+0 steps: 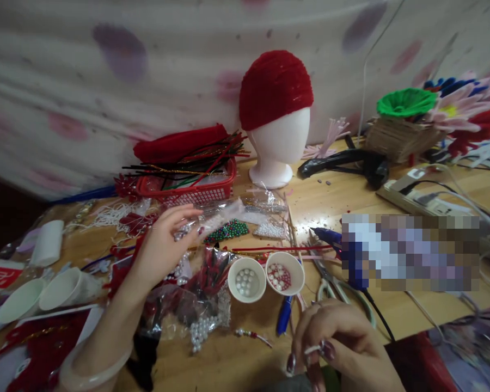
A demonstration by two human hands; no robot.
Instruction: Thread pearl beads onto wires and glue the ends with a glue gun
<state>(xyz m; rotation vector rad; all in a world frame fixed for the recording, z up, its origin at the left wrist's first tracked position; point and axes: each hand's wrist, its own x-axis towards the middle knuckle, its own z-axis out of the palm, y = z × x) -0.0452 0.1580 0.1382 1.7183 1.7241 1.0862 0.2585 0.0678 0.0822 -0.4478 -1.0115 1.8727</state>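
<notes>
1. The left hand (pixel 163 245), left of centre in the frame, is reaching into crinkled clear plastic bags of beads (pixel 224 218), fingertips pinching one bag's edge, probably to pull it open.
2. The right hand (pixel 335 340), at the lower right, is curling loosely around a small pale piece (pixel 312 349), holding it close for fine work.
3. Two small white round cups (pixel 247 279), one of white pearls, one of red-and-white beads, are sitting at centre within easy reach.
4. A white foam mannequin head (pixel 278 142) is wearing a fuzzy red knitted cap (pixel 274 87) at upper centre, keeping it in shape.
</notes>
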